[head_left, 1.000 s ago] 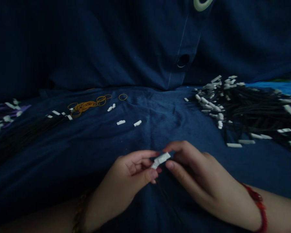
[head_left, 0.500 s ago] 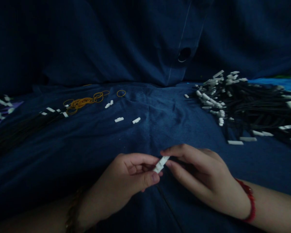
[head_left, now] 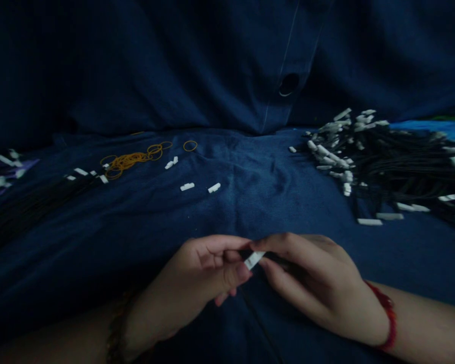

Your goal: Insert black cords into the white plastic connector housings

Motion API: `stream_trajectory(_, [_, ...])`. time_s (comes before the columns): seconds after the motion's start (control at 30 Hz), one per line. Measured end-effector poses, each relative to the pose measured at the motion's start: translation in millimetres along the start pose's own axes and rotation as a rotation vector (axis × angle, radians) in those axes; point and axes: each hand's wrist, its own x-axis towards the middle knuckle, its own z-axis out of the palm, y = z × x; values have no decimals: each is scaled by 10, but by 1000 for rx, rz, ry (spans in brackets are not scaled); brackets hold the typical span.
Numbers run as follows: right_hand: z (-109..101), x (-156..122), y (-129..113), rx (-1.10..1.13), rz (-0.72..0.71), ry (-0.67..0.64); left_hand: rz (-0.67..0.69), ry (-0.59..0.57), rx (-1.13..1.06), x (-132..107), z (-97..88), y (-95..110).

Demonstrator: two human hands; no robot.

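Fingers of both our hands meet over one small white plastic tip (head_left: pixel 255 260), low in the middle of the view above the dark blue cloth (head_left: pixel 144 222). Our left hand (head_left: pixel 200 283) has its thumb and forefinger closed on the near end of that tip, the other fingers curled under; our right hand (head_left: pixel 318 283) pinches the far end between thumb and forefinger, and a red bracelet (head_left: pixel 387 316) circles its wrist. A thin black cord (head_left: pixel 260 323) runs down from just below the fingertips toward us across the cloth; whether it is joined to the tip we cannot tell, since the fingers cover the spot. Beyond the right fingers and well off to their right lies a heap of black cords with white tips (head_left: pixel 387 162), several loose tips strewn along its near edge. Straight ahead of the left fingers, well apart from them, two loose white tips (head_left: pixel 199 187) lie side by side on the cloth. Farther out to the left of these sits a tangle of orange rubber bands (head_left: pixel 131 161), and left of it a flat bundle of black cords (head_left: pixel 41 199) with white ends. A dark round hole (head_left: pixel 288 83) shows in the folds of cloth behind.
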Motion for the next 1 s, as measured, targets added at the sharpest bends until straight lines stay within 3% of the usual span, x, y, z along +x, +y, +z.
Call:
stream_trajectory(0.17, [5, 23, -55, -49, 5, -17, 7, 39, 101, -3, 11, 3])
stream_trajectory(0.37, [5, -108, -255, -489, -71, 255, 27, 119, 11, -16, -2, 2])
stream_trajectory(0.47, [79, -175, -325, -415, -105, 156, 53, 120, -17, -20, -14, -6])
stream_trajectory(0.57, [145, -157, -340, -274, 24, 12, 120, 61, -44, -32, -30, -26])
stream_trajectory(0.8, [166, -84, -343, -36, 182, -12, 186, 2, -38, -65, -40, -36])
stream_trajectory(1.0, [109, -99, -360, -141, 283, -45, 201, 32, -32, -52, -18, -35])
